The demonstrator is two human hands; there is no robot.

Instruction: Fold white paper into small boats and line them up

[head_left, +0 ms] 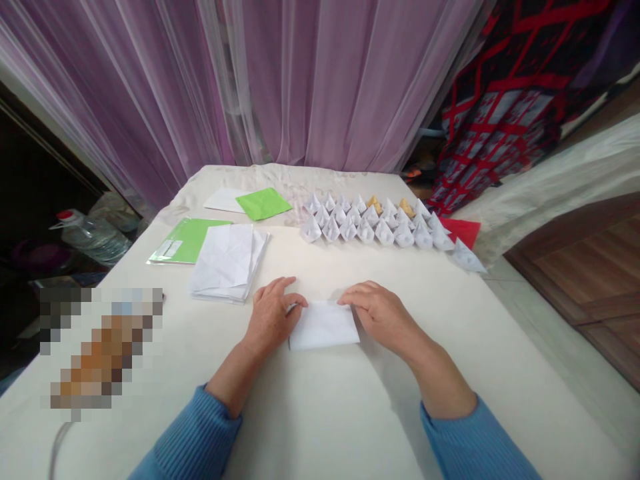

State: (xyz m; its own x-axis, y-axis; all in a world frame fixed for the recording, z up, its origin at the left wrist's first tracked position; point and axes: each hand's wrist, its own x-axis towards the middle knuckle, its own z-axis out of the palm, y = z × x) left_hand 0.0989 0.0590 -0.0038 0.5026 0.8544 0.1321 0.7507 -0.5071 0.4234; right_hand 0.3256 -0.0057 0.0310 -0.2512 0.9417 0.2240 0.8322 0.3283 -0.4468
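A folded white sheet of paper (pixel 324 325) lies on the table in front of me. My left hand (pixel 273 315) rests at its upper left corner, fingers curled and pressing on the paper's edge. My right hand (pixel 377 312) presses down on the upper right corner with bent fingers. Both hands pin the sheet flat against the cream tablecloth (pixel 320 413). Blue sleeves cover both my forearms.
A stack of white sheets (pixel 227 261) lies to the left, beside a green packet (pixel 185 240) and a green sheet (pixel 263 203). Several rows of folded white paper boats (pixel 373 223), a few yellow, stand behind. A red sheet (pixel 463 230) lies at the right edge. Purple curtains hang behind.
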